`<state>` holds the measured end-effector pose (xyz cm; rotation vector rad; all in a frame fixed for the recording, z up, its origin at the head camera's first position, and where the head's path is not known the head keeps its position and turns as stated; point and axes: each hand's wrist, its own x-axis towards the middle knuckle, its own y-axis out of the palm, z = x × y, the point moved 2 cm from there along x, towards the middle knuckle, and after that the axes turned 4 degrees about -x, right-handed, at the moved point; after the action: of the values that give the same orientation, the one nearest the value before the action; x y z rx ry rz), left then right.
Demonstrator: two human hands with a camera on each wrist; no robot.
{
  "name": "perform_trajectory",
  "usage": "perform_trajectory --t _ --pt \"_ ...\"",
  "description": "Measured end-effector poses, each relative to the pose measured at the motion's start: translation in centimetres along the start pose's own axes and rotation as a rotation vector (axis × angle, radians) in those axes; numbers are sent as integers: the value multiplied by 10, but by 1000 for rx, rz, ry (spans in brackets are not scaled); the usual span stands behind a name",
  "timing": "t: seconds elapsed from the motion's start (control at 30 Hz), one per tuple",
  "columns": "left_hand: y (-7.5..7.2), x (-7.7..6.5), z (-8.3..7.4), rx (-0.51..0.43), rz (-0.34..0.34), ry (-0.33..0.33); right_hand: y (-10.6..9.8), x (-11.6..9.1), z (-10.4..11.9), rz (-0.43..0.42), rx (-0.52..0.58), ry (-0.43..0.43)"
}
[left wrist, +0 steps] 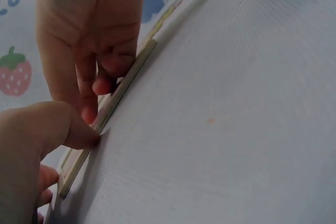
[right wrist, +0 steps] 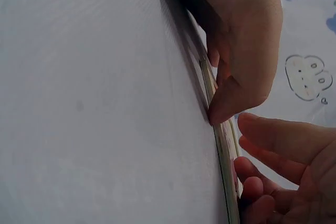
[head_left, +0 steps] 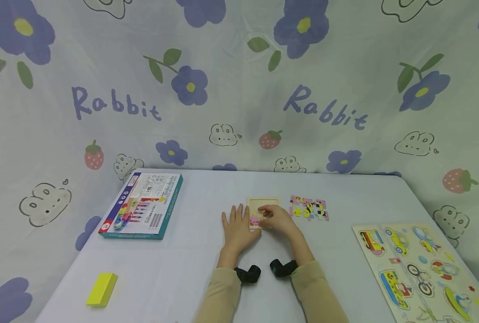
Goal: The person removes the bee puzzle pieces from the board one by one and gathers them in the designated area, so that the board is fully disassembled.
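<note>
A small square wooden puzzle tray (head_left: 263,202) lies mid-table, with a pink puzzle piece (head_left: 254,220) in its lower left. My left hand (head_left: 237,231) rests palm down at the tray's left side, fingers spread. In the left wrist view its thumb (left wrist: 84,134) touches the tray's near edge. My right hand (head_left: 280,220) reaches over the tray's right side with bent fingers, thumb and index fingertips low over the board. Whether it pinches a piece I cannot tell. Right of the tray lies a group of colourful jigsaw pieces (head_left: 309,207).
A flat teal-sided box (head_left: 144,206) lies at the back left, and a yellow block (head_left: 102,289) sits at the front left. To the right is a large board with vehicle pictures (head_left: 423,269). A floral curtain (head_left: 239,98) hangs behind the white table (head_left: 163,278).
</note>
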<state>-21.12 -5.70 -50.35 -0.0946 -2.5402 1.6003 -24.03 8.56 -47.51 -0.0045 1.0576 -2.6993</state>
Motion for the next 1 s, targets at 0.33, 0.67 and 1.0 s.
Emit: perform_trajectory --t 0.33,0.67,1.0 --pt "1 -3 -1 6 -2 6 4 -6 13 51 -178 -34" --pt "1 -3 0 9 -9 15 5 -4 13 30 -182 -39" --pt "1 -2 0 7 -17 18 4 -2 10 -43 -18 -75"
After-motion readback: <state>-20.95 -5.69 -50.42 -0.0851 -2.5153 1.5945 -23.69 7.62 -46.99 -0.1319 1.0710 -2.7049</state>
